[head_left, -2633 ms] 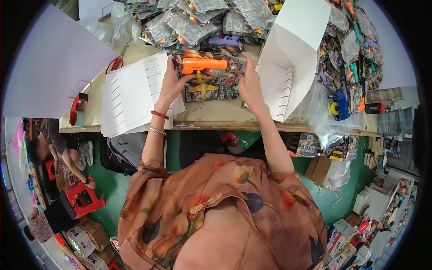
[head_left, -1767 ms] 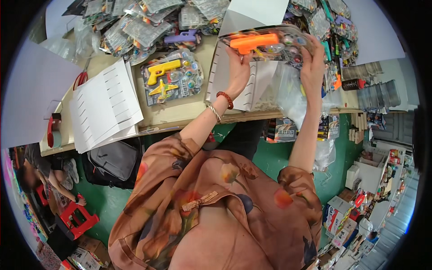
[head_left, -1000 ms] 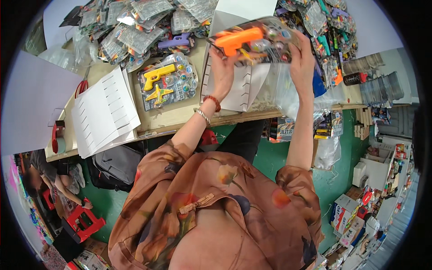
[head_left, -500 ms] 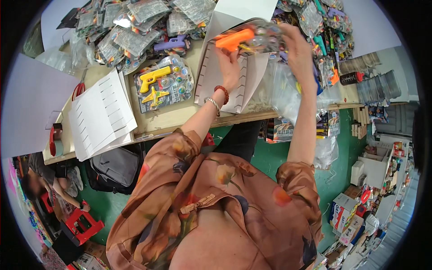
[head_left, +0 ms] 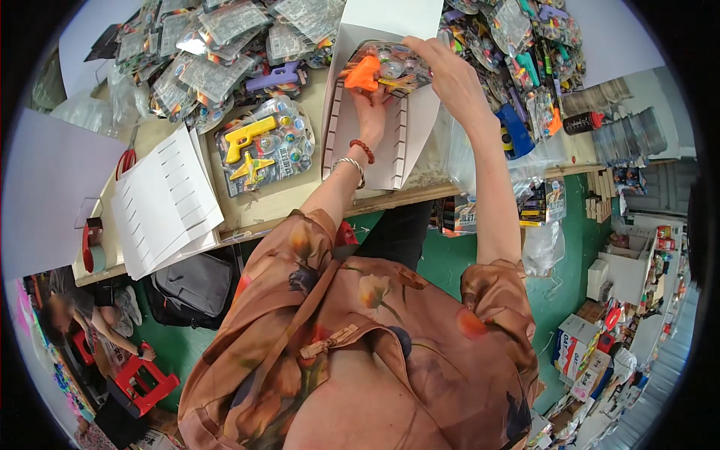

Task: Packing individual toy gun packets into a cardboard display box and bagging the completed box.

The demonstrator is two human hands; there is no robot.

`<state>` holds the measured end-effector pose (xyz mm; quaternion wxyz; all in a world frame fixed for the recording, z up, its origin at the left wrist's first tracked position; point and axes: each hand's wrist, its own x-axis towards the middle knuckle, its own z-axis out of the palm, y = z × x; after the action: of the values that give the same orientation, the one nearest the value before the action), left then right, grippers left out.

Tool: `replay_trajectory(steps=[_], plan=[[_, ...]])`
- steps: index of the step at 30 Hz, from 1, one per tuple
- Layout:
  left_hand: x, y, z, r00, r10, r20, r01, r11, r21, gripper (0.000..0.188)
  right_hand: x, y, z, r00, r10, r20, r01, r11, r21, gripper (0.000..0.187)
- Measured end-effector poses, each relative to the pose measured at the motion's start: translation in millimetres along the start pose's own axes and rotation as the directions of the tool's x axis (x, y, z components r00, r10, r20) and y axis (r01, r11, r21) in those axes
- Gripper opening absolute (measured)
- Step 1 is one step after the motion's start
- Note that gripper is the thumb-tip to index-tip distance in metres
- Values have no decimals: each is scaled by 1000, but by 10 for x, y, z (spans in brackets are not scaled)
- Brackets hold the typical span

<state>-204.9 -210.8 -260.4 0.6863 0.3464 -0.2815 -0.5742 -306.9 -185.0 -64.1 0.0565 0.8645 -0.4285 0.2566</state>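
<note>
Toy pack (head_left: pixel 392 69) shifted left | my left hand (head_left: pixel 369 118) clamps its near edge | right hand (head_left: pixel 456 81) at far corner, grip unclear

There is one left hand (head_left: pixel 369 116) and one right hand (head_left: pixel 459 81), with two bracelets (head_left: pixel 365 148), one orange-gun pack (head_left: pixel 390 69) and one open white box (head_left: pixel 420 131). The table (head_left: pixel 281 201) bears one flat-lying yellow-gun pack (head_left: pixel 266 148), two heaps of packs (head_left: pixel 229 26) too overlapped to number, at least two slotted white sheets (head_left: pixel 161 210), one pair of scissors (head_left: pixel 126 162), one red tape dispenser (head_left: pixel 91 236) and one blue tape dispenser (head_left: pixel 516 131). Also in sight are one dark bottle with a red cap (head_left: pixel 581 122), one grey backpack (head_left: pixel 191 285), one red stool (head_left: pixel 146 384) and at least one other person (head_left: pixel 66 283).
</note>
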Motion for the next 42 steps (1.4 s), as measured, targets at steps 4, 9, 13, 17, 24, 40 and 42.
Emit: replay_trajectory(steps=[4,9,13,17,24,40,42], plan=[[21,12,7,999,44,-24,-44,999,7,54,50,-22,-12,999,22,37,-21,1000,-12,57],[-7,-27,-22,1000,-11,-9,11,999,-40,55,85,-59,-4,995,48,88,-42,997,-62,55],[3,30,-122,995,-100,-28,101,995,21,39,120,-56,21,986,156,58,-154,988,-33,55],[-26,206,-210,928,-364,-81,268,801,-536,27,121,8,-3,989,121,81,-120,993,-16,54],[122,119,-310,912,-383,-151,208,745,-633,23,275,-186,206,996,23,89,-11,991,-132,54],[-530,461,-106,908,-390,-157,350,908,-231,25,222,4,517,999,27,20,-27,1000,-15,42],[-924,656,-26,912,-410,-12,402,899,-171,26,223,0,546,999,33,41,-32,999,-18,43]])
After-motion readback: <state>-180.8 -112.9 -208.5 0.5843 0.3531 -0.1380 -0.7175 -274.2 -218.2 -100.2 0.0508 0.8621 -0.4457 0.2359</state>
